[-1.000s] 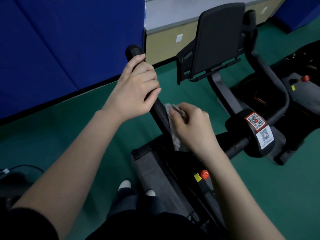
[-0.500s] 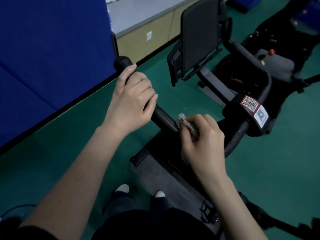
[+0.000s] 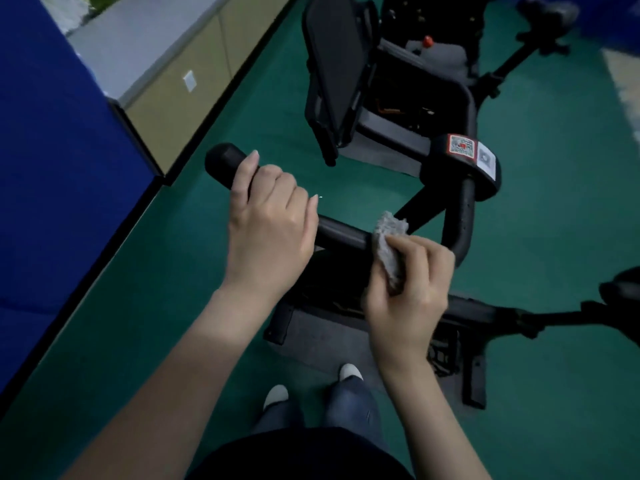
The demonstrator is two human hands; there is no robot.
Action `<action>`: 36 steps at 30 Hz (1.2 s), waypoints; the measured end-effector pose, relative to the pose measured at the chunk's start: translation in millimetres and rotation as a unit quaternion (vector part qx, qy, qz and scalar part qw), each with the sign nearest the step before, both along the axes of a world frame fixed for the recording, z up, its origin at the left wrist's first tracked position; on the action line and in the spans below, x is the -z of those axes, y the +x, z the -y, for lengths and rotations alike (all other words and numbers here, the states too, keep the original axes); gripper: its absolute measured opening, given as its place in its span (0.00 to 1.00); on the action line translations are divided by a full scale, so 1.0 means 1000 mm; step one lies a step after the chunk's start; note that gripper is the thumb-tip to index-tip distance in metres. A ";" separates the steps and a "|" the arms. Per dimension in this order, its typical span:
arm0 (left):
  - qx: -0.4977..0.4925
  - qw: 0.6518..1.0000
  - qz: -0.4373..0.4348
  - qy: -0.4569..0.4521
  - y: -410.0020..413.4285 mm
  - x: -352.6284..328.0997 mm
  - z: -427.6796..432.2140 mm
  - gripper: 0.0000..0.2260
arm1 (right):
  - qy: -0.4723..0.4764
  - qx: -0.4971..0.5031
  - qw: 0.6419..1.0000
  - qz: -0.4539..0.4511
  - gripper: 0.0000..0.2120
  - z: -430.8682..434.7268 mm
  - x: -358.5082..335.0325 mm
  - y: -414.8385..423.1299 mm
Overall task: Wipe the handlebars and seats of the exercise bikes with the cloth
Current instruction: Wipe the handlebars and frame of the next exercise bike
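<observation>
A black handlebar (image 3: 341, 233) of an exercise bike runs from the upper left end down to a bend on the right. My left hand (image 3: 272, 225) grips its left grip, fingers curled over the bar. My right hand (image 3: 412, 284) holds a grey cloth (image 3: 389, 242) wrapped against the bar just left of the bend. A hub with QR stickers (image 3: 465, 150) sits above the bend. The bike's black screen holder (image 3: 332, 67) stands beyond it. No seat is clearly visible.
A blue padded wall (image 3: 52, 168) and a beige cabinet (image 3: 180, 77) line the left side. The floor is green (image 3: 554, 237). The bike's base (image 3: 325, 337) lies below my hands, with my shoes (image 3: 277, 394) beside it. Another machine's black parts (image 3: 620, 292) show at the right.
The view has swung downward and to the right. My right hand with the cloth has slid along the bar toward the bend. My left hand keeps its grip.
</observation>
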State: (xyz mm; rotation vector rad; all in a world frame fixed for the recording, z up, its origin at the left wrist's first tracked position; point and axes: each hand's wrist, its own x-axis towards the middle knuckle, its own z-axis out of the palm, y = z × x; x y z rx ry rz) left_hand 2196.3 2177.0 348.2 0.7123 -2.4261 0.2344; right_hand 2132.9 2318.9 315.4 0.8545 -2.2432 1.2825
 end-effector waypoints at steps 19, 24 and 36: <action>0.119 0.993 -0.008 0.023 0.012 0.002 0.006 0.11 | -0.179 0.105 0.954 0.216 0.04 0.007 0.022 0.065; 0.127 0.991 -0.006 0.031 0.013 0.002 0.008 0.11 | -0.289 0.134 0.801 0.507 0.05 0.019 0.027 0.065; 0.132 0.991 0.009 0.008 0.014 0.003 0.011 0.11 | -0.418 -0.081 0.675 0.603 0.03 0.064 0.010 0.060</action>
